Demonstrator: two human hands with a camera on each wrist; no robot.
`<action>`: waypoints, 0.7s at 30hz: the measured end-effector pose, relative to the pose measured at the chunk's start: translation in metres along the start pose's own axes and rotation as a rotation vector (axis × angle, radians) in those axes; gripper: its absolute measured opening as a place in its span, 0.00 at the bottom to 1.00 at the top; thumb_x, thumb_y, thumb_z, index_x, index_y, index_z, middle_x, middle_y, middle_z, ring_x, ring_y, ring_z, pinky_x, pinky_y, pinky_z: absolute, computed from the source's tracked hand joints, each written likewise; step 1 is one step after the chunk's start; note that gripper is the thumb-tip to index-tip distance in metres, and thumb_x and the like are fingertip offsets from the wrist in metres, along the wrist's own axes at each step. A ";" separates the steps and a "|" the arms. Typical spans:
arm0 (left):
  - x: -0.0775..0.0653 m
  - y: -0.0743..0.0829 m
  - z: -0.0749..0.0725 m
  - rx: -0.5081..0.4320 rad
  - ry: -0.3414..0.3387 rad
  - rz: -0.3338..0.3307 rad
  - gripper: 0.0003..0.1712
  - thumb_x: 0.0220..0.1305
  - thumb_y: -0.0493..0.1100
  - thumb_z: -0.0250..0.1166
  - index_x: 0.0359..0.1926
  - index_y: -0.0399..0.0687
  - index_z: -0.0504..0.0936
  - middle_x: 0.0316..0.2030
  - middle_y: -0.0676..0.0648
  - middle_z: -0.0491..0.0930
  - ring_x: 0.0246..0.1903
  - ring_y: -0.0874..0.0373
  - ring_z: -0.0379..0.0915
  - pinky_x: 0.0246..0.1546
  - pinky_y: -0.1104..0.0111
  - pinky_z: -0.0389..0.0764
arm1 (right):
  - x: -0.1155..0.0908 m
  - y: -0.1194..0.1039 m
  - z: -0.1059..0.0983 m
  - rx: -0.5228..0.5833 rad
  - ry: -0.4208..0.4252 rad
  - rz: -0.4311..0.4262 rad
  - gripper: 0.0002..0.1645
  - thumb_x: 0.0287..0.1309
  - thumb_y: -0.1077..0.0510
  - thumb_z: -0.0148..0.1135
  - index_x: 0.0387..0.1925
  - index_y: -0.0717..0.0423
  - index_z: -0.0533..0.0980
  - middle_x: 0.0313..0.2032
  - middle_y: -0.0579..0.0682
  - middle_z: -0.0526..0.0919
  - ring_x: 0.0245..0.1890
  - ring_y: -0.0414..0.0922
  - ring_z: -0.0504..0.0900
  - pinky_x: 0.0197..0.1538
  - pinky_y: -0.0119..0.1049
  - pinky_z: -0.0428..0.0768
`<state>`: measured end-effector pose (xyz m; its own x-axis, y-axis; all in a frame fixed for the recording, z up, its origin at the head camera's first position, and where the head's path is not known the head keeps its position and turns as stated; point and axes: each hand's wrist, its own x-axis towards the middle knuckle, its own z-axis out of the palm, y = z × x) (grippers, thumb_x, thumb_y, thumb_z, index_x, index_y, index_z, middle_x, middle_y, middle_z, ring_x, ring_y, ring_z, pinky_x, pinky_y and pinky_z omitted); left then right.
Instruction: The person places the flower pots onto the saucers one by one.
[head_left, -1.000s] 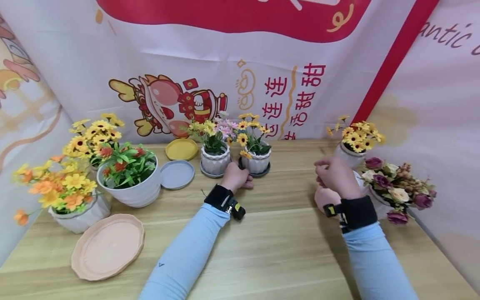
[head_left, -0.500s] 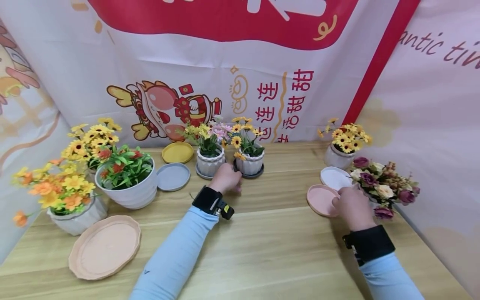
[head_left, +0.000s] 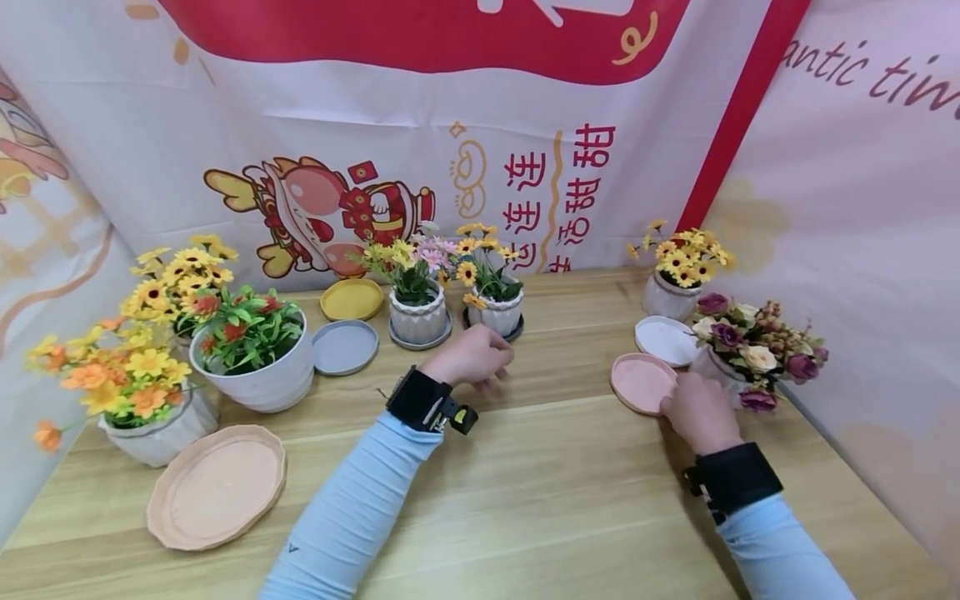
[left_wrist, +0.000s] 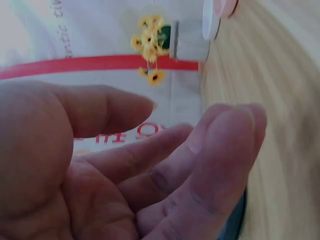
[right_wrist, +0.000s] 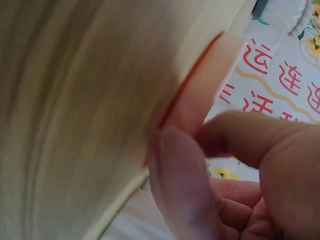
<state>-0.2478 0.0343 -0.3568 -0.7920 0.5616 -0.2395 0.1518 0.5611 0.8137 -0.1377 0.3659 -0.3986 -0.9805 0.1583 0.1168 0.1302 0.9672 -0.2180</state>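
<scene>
My left hand [head_left: 471, 358] hovers in front of two small white flower pots, its fingers loosely bent with nothing between them, as the left wrist view also shows. One pot [head_left: 417, 321] holds yellow and pink flowers on a grey saucer [head_left: 397, 340]. Beside it, a pot [head_left: 497, 318] of yellow daisies stands on a dark saucer [head_left: 517, 333], partly hidden behind my hand. On the right, my right hand [head_left: 703, 414] pinches the near right rim of a pink saucer [head_left: 642, 383], thumb and finger at its edge [right_wrist: 207, 82] in the right wrist view.
A white saucer [head_left: 665, 340] lies behind the pink one, near a daisy pot [head_left: 670, 297] and a pot of purple and cream roses [head_left: 757, 358]. Several planted pots, including a large white one [head_left: 258, 379], stand left, with yellow [head_left: 351, 298], blue-grey [head_left: 345, 347] and large peach [head_left: 217, 487] saucers.
My left hand has drawn away from between the two small pots toward the front. My right hand has come down and rightward to the pink saucer's rim. The view has shifted slightly.
</scene>
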 end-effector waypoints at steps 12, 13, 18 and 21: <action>0.000 0.005 0.015 0.027 -0.069 0.036 0.19 0.73 0.42 0.55 0.57 0.35 0.80 0.37 0.37 0.85 0.21 0.52 0.82 0.27 0.63 0.87 | 0.005 -0.002 -0.005 0.040 -0.131 0.112 0.13 0.45 0.63 0.70 0.26 0.72 0.77 0.27 0.65 0.81 0.29 0.62 0.79 0.32 0.54 0.80; 0.001 0.004 0.016 0.032 -0.076 0.041 0.19 0.74 0.42 0.55 0.57 0.35 0.80 0.37 0.38 0.85 0.21 0.53 0.82 0.27 0.63 0.87 | 0.006 -0.001 -0.006 0.043 -0.143 0.116 0.12 0.44 0.64 0.70 0.26 0.70 0.78 0.27 0.64 0.81 0.29 0.62 0.79 0.32 0.53 0.79; 0.001 0.004 0.017 0.045 -0.083 0.044 0.19 0.74 0.42 0.55 0.57 0.34 0.80 0.36 0.38 0.85 0.21 0.52 0.82 0.27 0.63 0.87 | 0.008 -0.002 -0.008 0.076 -0.209 0.129 0.08 0.43 0.64 0.68 0.29 0.64 0.81 0.28 0.59 0.81 0.29 0.58 0.76 0.32 0.46 0.76; 0.002 0.003 0.017 0.038 -0.073 0.038 0.19 0.74 0.42 0.55 0.57 0.36 0.80 0.37 0.38 0.85 0.23 0.49 0.83 0.28 0.63 0.87 | 0.011 -0.005 -0.009 0.105 -0.209 0.101 0.12 0.43 0.64 0.68 0.34 0.65 0.82 0.29 0.57 0.82 0.29 0.56 0.75 0.31 0.42 0.73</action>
<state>-0.2386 0.0473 -0.3641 -0.7398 0.6255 -0.2479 0.2046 0.5601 0.8027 -0.1481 0.3645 -0.3876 -0.9739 0.1980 -0.1113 0.2237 0.9209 -0.3192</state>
